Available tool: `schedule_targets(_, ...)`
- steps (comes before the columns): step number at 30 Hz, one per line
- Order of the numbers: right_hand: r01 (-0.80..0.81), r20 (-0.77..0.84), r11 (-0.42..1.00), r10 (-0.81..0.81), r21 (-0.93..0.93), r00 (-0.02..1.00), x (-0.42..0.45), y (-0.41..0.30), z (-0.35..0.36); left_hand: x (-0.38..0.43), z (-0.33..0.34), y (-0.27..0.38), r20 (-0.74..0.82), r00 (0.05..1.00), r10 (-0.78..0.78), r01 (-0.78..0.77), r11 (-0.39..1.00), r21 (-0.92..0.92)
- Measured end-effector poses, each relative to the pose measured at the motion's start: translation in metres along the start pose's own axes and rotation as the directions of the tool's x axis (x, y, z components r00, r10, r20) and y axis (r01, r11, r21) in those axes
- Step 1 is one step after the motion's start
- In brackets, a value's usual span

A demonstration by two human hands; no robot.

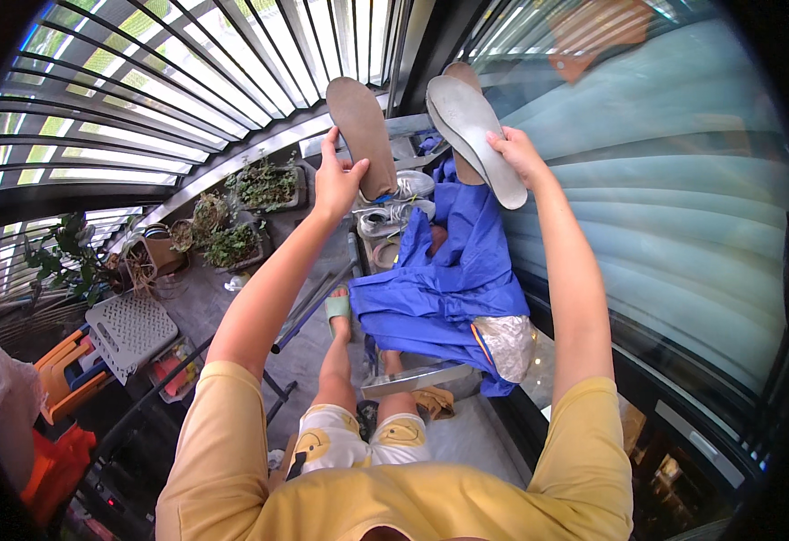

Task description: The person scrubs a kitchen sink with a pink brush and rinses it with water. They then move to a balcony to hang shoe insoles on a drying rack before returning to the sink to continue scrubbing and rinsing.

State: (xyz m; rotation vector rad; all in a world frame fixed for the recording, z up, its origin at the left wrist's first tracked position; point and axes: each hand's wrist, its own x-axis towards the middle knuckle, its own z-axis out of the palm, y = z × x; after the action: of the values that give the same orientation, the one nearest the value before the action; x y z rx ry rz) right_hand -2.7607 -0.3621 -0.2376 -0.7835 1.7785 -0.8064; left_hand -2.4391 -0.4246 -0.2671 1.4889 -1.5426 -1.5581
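Note:
Raised at the upper middle, my left hand (340,177) grips a brown shoe insole (365,132) by its edge, thumb on the face. My right hand (519,154) pinches several insoles, a grey insole (479,132) in front and a brown insole (465,73) behind. Beneath them lies a crumpled blue cloth (435,284), with silvery fabric (508,341) at its lower right end. Grey lace-up shoes (394,218) stand to the left of the cloth, partly covered by it, and a sandal (386,254) sits below them.
Potted plants (262,182) line the slatted railing (185,74) at the left. A grey perforated stool (132,331) and an orange stool (63,382) stand lower left, near dark metal bars (313,304). A glass door (664,203) borders the right side.

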Motion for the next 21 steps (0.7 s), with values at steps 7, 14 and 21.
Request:
schedule_targets(7, 0.025, -0.071, 0.983, -0.038, -0.184, 0.997, -0.005, 0.007, -0.005, 0.002, 0.039, 0.021, -0.056, 0.993, 0.106, -0.097, 0.985, 0.142)
schedule_targets(14, 0.122, -0.167, 0.942, -0.182, -0.313, 0.969, -0.023, 0.011, 0.003, 0.009, 0.076, 0.039, -0.056, 0.994, 0.093, -0.084, 0.985, 0.152)
schedule_targets(21, 0.127, -0.260, 0.948, -0.206, -0.291, 0.943, -0.033, 0.017, -0.003, 0.013, 0.088, 0.043, -0.034, 0.997, 0.064, -0.057, 0.982, 0.178)
